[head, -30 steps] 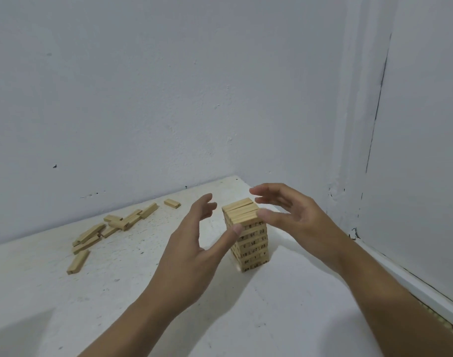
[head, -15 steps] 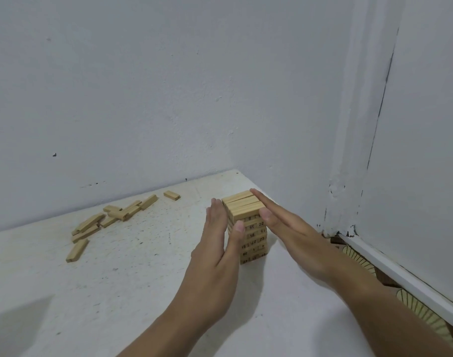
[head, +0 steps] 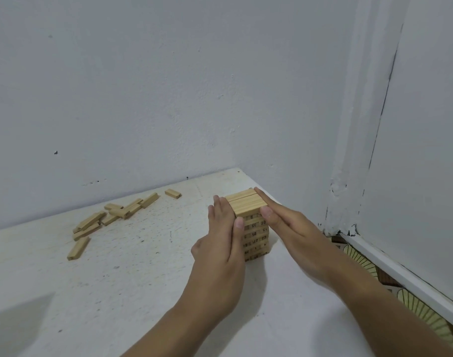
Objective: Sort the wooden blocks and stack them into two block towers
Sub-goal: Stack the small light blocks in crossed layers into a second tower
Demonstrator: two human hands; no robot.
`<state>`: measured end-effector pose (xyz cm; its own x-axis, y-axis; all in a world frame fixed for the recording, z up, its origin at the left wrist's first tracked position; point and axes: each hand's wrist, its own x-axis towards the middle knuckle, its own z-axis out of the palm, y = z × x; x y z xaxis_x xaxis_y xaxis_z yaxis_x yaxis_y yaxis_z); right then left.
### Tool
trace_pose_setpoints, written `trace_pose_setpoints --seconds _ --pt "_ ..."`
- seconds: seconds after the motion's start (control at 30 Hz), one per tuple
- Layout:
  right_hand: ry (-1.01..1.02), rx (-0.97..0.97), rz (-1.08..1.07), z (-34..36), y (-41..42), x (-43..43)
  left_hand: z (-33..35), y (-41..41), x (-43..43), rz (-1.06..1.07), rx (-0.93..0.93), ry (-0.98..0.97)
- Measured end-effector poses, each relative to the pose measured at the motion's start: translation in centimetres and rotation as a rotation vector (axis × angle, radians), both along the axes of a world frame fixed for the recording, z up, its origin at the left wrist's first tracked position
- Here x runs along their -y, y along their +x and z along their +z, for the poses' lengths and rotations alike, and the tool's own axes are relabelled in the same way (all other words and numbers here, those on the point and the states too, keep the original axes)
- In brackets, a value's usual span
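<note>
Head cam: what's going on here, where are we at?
A person is squaring up a block tower on the white table. The left hand and the right hand press flat, with straight fingers, against opposite sides of it. Only this one tower stands. A scatter of loose blocks lies far left near the wall, not yet stacked into a second tower.

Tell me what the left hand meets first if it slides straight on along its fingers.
Likely the back wall, though depth is unclear. The left hand lies flat along the tower, fingers aimed past it; the lone block sits left of that line.
</note>
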<state>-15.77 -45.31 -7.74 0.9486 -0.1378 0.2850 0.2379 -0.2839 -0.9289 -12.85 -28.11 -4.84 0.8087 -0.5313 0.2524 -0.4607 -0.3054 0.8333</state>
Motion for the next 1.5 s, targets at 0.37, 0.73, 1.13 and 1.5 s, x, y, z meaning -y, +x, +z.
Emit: trace_pose_setpoints --seconds 0.37,0.73,1.13,1.5 --pt "0.008 0.026 -0.011 -0.1 0.1 0.1 -0.2 0.2 0.8 0.12 0.114 0.079" --pt "-0.012 0.022 -0.024 0.0 -0.2 0.2 -0.2 0.1 0.6 0.122 0.073 0.007" --pt "0.012 0.03 -0.042 0.7 -0.8 0.0 0.2 -0.2 0.4 0.089 0.062 -0.014" --pt "-0.17 0.214 -0.245 5.2 -1.4 -1.6 3.6 1.7 -3.8 0.12 0.124 -0.162"
